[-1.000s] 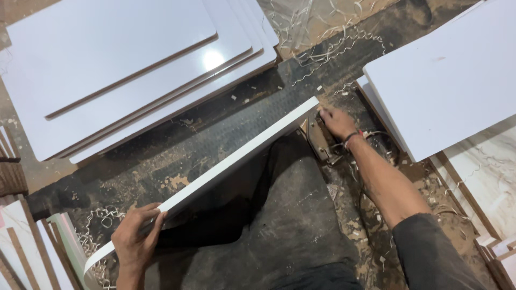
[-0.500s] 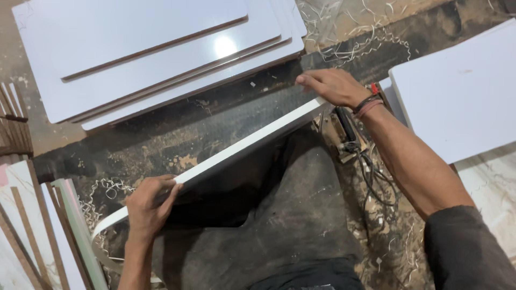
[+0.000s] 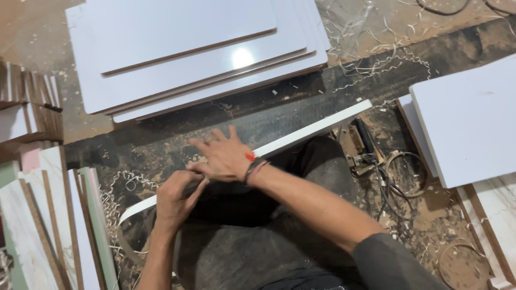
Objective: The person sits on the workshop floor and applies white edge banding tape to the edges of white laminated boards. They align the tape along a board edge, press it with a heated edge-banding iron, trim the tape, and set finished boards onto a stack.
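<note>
My right hand [image 3: 223, 156] lies flat on the top edge of the long white board [image 3: 317, 128] that stands on its edge across my lap, fingers spread wide and pointing away from me, palm pressing down and closed on nothing. A red thread band sits at that wrist. My left hand [image 3: 174, 198] is just beside it, nearer my body, with fingers curled narrow and pinched at the same edge of the board; something thin may be between thumb and fingertips, but I cannot tell what. From my fingers the board runs off to the right and away, its far end reaching toward a small power tool [image 3: 361, 145] with a tangle of black cable [image 3: 395, 180] on the floor. Beyond my fingertips, well apart, lies a stack of white panels [image 3: 188, 48] with brown edges. Left of my left hand stand narrow offcuts [image 3: 54, 215] leaning on edge, and curly shavings [image 3: 126, 182] lie scattered close by them.
</note>
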